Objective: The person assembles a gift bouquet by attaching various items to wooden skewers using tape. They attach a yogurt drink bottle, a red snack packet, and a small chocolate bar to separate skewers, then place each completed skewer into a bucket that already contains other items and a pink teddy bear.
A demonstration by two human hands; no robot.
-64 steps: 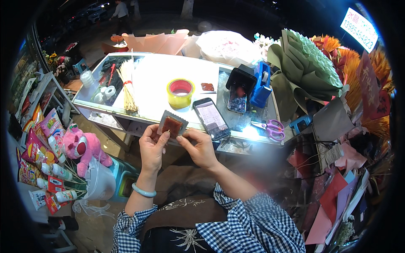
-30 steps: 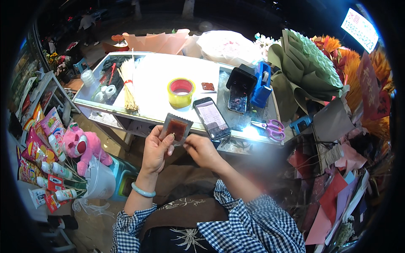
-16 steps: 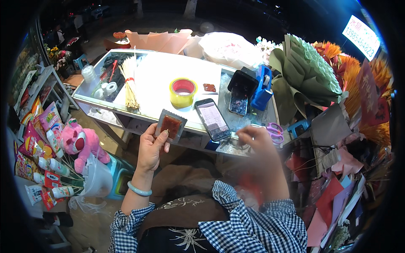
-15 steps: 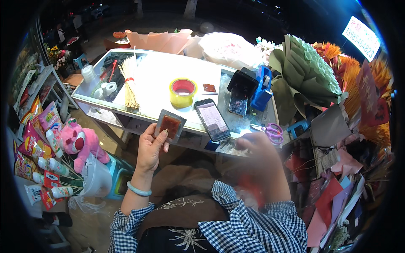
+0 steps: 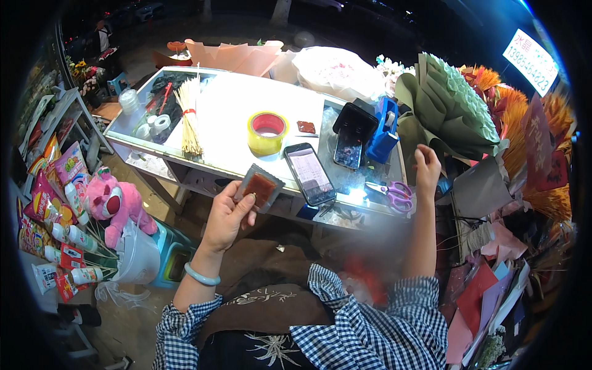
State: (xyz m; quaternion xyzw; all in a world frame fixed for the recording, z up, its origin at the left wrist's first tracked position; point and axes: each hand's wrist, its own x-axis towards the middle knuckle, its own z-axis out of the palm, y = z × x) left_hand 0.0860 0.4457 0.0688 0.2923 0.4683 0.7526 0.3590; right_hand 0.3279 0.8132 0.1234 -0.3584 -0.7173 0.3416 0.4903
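My left hand (image 5: 229, 217) pinches a small clear packet (image 5: 260, 187) with a reddish-brown filling, between thumb and fingers. The packet is tilted, in front of the table's near edge. To the right, my right hand (image 5: 427, 169) is raised past the table's right end with its fingers loosely bent, and nothing shows in it. Just left of that wrist lies a pair of purple-handled scissors (image 5: 394, 196). Between the hands, a phone (image 5: 310, 174) with a lit screen rests on the table. A similar reddish-brown packet (image 5: 306, 127) lies behind it.
On the white table (image 5: 228, 102) are a yellow tape roll (image 5: 267, 134), a bundle of thin sticks (image 5: 190, 117), a black phone (image 5: 353, 139) and a blue tape dispenser (image 5: 383, 129). Wrapped bouquets (image 5: 453, 108) crowd the right. A pink plush toy (image 5: 117, 200) and snack bags stand left.
My right hand has moved right and farther away, from the table's near edge to beyond the scissors. The held packet has shifted slightly right and nearer. A small pale scrap now shows on the brown cloth.
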